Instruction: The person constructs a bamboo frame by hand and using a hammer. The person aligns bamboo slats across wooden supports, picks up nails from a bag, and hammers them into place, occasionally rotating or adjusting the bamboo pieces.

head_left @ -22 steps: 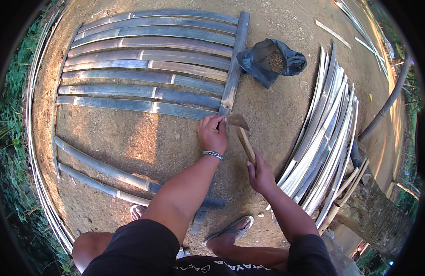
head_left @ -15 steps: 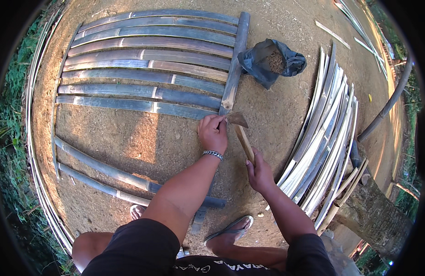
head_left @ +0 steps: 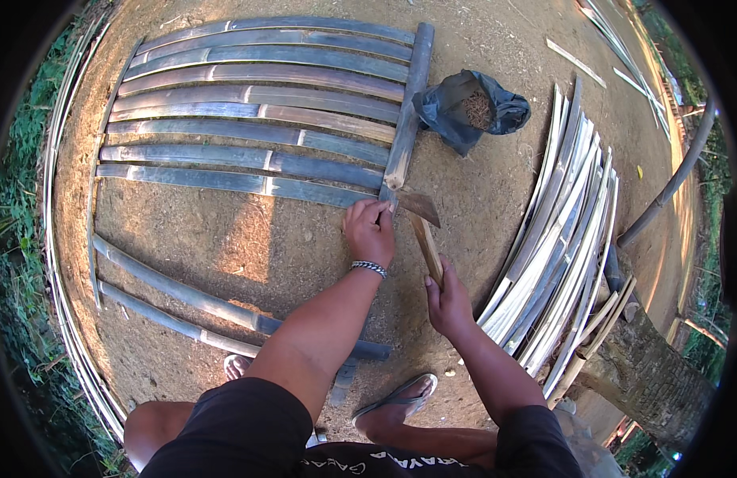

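My right hand (head_left: 450,301) is wrapped round the wooden handle of a small hatchet (head_left: 426,248). Its dark metal head is at the upper end, just right of my left fingertips. My left hand (head_left: 368,233), with a chain bracelet at the wrist, is closed in a pinch at the near end of a bamboo crosspiece (head_left: 418,72). Whatever the fingertips hold is too small to make out. From the crosspiece, several split bamboo slats (head_left: 328,193) run left in spaced rows, the nearest ending just above my left hand.
A dark plastic bag (head_left: 444,119) of small brown pieces stands right of the crosspiece. Pale bamboo strips (head_left: 556,247) lie piled at right, beside a log (head_left: 655,374). Two loose bamboo lengths (head_left: 177,287) lie at lower left. My sandalled foot (head_left: 400,402) is below my hands.
The hatchet head has shifted slightly to the right, away from my left fingertips. My left hand keeps its pinch in nearly the same place.
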{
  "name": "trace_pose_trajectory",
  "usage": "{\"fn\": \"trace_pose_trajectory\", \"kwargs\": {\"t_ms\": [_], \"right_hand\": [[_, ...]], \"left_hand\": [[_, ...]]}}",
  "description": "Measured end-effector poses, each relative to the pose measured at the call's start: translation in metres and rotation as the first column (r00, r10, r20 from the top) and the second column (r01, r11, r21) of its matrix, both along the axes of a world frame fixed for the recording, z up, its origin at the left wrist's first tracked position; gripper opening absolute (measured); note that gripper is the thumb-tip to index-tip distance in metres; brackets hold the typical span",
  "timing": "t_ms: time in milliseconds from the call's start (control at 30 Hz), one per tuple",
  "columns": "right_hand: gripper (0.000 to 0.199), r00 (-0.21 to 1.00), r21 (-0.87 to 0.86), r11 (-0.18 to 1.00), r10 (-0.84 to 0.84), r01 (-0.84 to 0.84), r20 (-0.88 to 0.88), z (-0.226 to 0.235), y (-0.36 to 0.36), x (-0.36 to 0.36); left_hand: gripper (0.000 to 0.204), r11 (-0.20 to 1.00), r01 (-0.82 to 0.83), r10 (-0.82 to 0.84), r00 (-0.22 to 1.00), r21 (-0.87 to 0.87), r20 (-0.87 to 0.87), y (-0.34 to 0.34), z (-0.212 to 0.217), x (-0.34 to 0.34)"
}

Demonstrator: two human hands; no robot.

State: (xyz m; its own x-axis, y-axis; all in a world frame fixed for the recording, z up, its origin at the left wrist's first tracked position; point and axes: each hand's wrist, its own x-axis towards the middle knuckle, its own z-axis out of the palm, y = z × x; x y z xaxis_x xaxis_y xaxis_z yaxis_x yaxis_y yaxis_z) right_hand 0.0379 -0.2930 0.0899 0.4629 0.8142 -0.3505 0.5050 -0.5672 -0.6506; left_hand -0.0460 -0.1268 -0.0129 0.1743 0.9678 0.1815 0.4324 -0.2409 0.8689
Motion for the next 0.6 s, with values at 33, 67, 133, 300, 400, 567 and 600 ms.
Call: {"fn": "trace_pose_trajectory", "kwargs": {"t_ms": [33, 67, 133, 300, 400, 567, 600], "right_hand": [[0.049, 1.000, -0.009, 1.000, 0.003, -0.003, 0.013, 0.001, 0.001, 0.000], [0.049, 0.998, -0.019, 0.999, 0.036, -0.036, 0.046, -0.002, 0.000, 0.003], [0.049, 0.988, -0.043, 0.994, 0.105, -0.101, 0.109, -0.014, -0.004, 0.012], [0.051, 0.997, -0.042, 0.998, 0.044, -0.041, 0.068, 0.004, 0.004, 0.009], [0.052, 0.996, 0.021, 0.999, 0.039, -0.041, 0.078, 0.006, 0.005, 0.005], [0.053, 0.993, -0.205, 0.976, 0.091, -0.074, 0.076, 0.007, 0.013, 0.011], [0.053, 0.991, -0.186, 0.979, 0.098, -0.081, 0.087, 0.007, 0.011, 0.012]], "left_hand": [[0.008, 1.000, 0.000, 0.000, 1.000, -0.007, 0.000, 0.000, 0.000, 0.000], [0.008, 1.000, 0.002, -0.002, 1.000, -0.014, 0.003, 0.000, 0.000, 0.001], [0.007, 1.000, 0.005, -0.005, 1.000, -0.005, 0.002, -0.002, 0.000, 0.003], [0.008, 1.000, -0.002, 0.002, 1.000, -0.005, -0.010, -0.002, 0.004, 0.000], [0.008, 1.000, -0.002, 0.002, 1.000, -0.020, -0.008, -0.001, 0.004, 0.002], [0.007, 1.000, -0.001, 0.000, 1.000, -0.002, -0.012, 0.000, 0.002, 0.000], [0.008, 1.000, 0.000, 0.000, 1.000, 0.001, -0.007, 0.001, 0.002, 0.000]]}}
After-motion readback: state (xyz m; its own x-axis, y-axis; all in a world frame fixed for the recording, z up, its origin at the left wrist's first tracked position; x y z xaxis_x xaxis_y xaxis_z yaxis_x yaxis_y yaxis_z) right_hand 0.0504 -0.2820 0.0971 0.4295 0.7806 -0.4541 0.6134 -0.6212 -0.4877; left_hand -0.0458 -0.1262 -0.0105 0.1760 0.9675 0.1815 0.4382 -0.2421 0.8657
